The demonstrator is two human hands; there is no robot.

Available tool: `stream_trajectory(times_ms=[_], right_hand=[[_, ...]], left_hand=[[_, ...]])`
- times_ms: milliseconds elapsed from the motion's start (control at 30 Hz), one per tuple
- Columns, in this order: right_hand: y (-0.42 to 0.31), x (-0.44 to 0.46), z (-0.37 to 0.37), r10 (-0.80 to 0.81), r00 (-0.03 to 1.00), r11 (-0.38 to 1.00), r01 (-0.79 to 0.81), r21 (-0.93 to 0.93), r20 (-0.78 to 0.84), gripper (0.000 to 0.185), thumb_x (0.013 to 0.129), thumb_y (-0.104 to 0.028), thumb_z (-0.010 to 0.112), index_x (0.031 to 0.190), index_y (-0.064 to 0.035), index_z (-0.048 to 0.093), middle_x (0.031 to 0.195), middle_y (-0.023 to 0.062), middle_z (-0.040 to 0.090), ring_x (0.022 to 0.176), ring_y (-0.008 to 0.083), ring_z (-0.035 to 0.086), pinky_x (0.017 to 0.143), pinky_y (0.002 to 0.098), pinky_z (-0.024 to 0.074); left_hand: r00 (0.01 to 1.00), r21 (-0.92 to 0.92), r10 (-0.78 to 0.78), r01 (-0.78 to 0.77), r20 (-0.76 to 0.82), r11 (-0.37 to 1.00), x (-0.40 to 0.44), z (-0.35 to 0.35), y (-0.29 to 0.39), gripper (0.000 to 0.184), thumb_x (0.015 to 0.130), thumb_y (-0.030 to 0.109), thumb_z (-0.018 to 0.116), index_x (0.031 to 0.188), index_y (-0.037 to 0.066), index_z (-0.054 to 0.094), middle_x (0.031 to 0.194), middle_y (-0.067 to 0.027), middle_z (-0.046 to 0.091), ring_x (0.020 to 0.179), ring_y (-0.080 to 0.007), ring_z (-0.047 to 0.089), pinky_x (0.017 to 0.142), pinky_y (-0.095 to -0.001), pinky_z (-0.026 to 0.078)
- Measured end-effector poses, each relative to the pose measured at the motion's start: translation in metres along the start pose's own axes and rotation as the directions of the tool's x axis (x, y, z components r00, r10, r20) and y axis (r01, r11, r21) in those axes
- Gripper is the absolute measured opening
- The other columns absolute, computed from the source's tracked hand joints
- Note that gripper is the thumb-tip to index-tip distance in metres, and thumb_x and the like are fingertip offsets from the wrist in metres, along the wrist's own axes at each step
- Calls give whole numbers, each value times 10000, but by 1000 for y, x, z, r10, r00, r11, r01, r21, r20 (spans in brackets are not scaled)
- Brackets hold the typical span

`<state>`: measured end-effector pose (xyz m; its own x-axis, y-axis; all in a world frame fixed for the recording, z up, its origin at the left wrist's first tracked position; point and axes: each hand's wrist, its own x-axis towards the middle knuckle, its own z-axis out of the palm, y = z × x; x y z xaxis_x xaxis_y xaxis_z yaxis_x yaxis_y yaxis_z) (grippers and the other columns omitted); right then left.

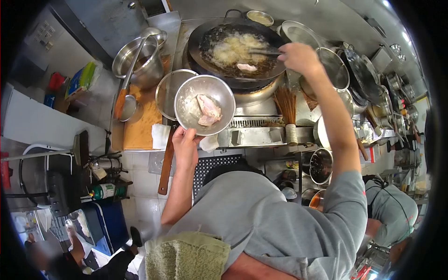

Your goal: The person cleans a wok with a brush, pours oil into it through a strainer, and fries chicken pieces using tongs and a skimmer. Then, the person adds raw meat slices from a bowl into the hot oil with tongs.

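Observation:
My left hand (185,145) is closed on the near rim of a steel mixing bowl (224,97). Inside the bowl lie a few pieces of raw, pale-coated chicken (208,110). The bowl is held just in front of a large dark wok (200,42), tilted a little. In the wok, hot oil bubbles and foams around pale frying pieces (233,49). One whitish chicken piece (247,67) lies in the oil on the near side. My right hand (300,58), above the wok's right rim, is closed on dark metal tongs (265,52), whose tips reach over the foaming oil.
Left of the wok, a steel pot (144,65) and a ladle (135,60) stand by a wooden board (140,133). A bamboo brush (285,100) stands at the stove's front right. Strainers (335,70) and pans crowd the right. Other people are at lower left and right.

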<state>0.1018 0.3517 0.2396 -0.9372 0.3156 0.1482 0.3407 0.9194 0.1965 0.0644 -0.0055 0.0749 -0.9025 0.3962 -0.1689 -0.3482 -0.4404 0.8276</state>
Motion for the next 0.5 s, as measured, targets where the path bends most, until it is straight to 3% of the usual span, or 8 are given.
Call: stream_trajectory(times_ms=[100,200,233,300,333,367,467,500], right_hand=[[-5,-26,-46,-8,991,994,22,110,-132,315,820,-279,629,1061,-80,667,958,174,652,927,337,609,815,433,478],[-29,-52,-81,-172,985,921,163,355,-6,299,812,-260,638,1050,-81,671,972,185,648,922,347,601,802,436,469],[-38,-57,-80,-221,975,919,203,338,15,296,815,-259,635,1045,-76,671,953,187,649,913,348,603,800,435,471],[-54,-64,-69,-302,951,915,271,300,62,289,821,-257,630,1034,-67,671,914,190,652,894,349,607,797,434,474],[-59,-64,-55,-352,936,895,346,280,-32,274,817,-255,631,1004,-59,675,833,187,651,850,353,615,773,433,485],[-67,-65,-49,-327,945,908,310,281,15,269,814,-255,634,994,-60,676,804,182,649,829,348,621,765,431,489],[-91,-56,-28,-336,941,903,309,298,41,246,809,-251,635,964,-67,683,786,166,653,807,339,629,754,431,494],[-94,-53,-25,-356,934,893,330,306,31,237,809,-249,634,955,-70,686,792,161,656,806,337,630,753,431,495]], left_hand=[[1000,-5,8,-8,-16,1000,3,-1,0,100,821,-30,513,880,-12,592,882,-56,619,803,-141,624,740,-336,558],[998,-6,59,-59,12,998,9,-6,-7,93,809,-57,511,812,17,566,856,-22,580,780,-111,600,721,-316,553],[997,21,75,-75,6,997,9,-1,-4,114,791,-65,521,727,29,524,947,-41,544,823,-100,574,711,-295,542],[986,60,159,-161,46,985,10,0,-4,111,780,-64,529,705,18,517,1034,-55,514,875,-110,565,710,-288,536],[978,74,197,-202,71,976,11,1,-3,112,774,-63,533,694,13,514,1077,-62,500,901,-115,560,710,-285,533],[941,169,317,-333,114,927,18,-5,-10,108,761,-62,542,677,-4,507,1141,-75,462,930,-126,549,705,-275,526],[898,219,388,-430,209,876,20,-6,-9,91,768,-74,528,702,-15,506,1145,-82,457,917,-128,564,732,-288,534],[935,160,302,-332,185,930,20,-4,-7,63,787,-55,519,755,-1,524,1078,-66,503,908,-128,573,734,-288,532]])
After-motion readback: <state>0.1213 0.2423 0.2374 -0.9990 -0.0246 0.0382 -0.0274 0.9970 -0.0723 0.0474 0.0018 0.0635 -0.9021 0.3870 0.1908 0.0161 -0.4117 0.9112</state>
